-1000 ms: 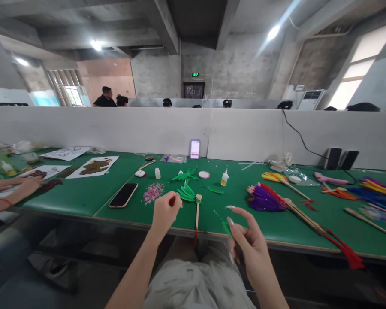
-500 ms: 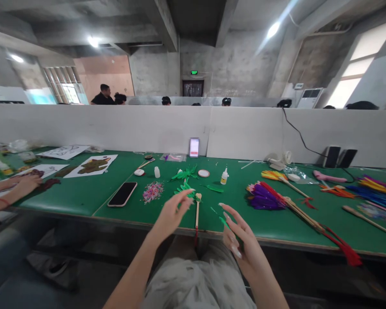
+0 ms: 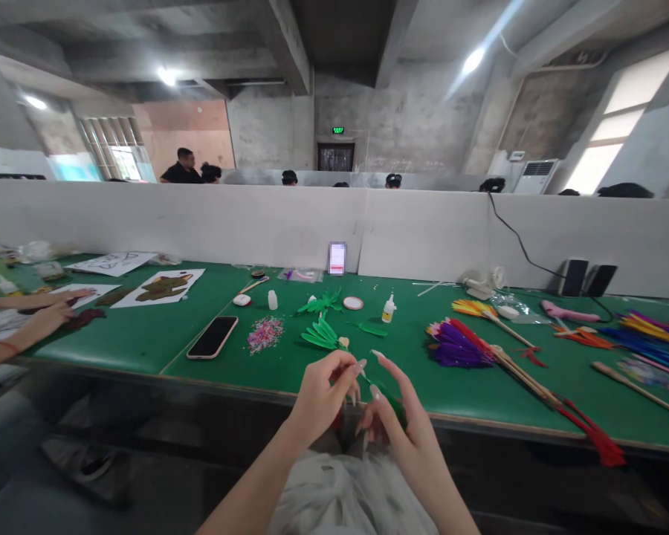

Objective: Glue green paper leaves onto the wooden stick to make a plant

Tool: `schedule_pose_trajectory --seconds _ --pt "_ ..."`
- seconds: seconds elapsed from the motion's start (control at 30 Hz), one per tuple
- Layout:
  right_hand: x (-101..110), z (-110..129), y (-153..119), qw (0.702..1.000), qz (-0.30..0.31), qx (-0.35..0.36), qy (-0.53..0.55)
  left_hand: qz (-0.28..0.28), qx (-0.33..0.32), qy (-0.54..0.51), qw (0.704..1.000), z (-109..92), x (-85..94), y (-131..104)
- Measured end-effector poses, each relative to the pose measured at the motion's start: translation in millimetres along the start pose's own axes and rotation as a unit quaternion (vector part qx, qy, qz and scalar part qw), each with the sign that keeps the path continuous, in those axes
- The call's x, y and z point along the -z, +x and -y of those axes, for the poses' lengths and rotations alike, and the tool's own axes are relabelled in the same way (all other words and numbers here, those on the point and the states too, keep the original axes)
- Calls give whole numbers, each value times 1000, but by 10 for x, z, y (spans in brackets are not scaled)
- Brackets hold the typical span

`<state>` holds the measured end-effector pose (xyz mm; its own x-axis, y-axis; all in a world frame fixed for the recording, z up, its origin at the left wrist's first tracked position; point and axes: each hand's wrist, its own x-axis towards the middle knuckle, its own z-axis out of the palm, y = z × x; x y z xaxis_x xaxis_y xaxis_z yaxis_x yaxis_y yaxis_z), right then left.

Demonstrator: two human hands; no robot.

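Observation:
My right hand (image 3: 406,423) holds a green feather (image 3: 392,403) above the table's front edge, its thumb and fingers curled round it. The feather's thin quill points toward my left hand (image 3: 324,390), whose thumb and forefinger pinch together at the quill's tip. Just beyond my left hand, a fan of green feathers (image 3: 320,334) lies on the table by a small pale wooden heart (image 3: 343,342); the stick below the heart is mostly hidden by that hand. More green feathers (image 3: 324,301) are piled farther back, and a single green feather (image 3: 372,328) lies to the right.
On the green table (image 3: 145,342) are a phone (image 3: 212,337), pink confetti-like bits (image 3: 265,334), a white bottle (image 3: 273,300), a glue bottle (image 3: 389,308) and a round white lid (image 3: 353,303). Purple feather bundles (image 3: 460,343) lie right. A co-worker's hands (image 3: 50,316) are at left.
My left hand has come down and toward me from over the green fan, closing into a pinch by the quill. My right hand has moved slightly left, bringing the feather between both hands.

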<state>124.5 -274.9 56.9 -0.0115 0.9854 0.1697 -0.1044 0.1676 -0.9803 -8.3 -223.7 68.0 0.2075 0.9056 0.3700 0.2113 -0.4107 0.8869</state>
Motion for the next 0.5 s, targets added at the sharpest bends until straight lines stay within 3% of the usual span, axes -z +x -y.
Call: schedule_pose_trajectory --seconds 0.27,0.5 --pt "-4 11 -17 1000 4 14 -26 -2 3 7 1000 -41 -13 -33" --pt "12 6 -42 997 11 28 -68 30 59 -46 997 -40 8 -28"
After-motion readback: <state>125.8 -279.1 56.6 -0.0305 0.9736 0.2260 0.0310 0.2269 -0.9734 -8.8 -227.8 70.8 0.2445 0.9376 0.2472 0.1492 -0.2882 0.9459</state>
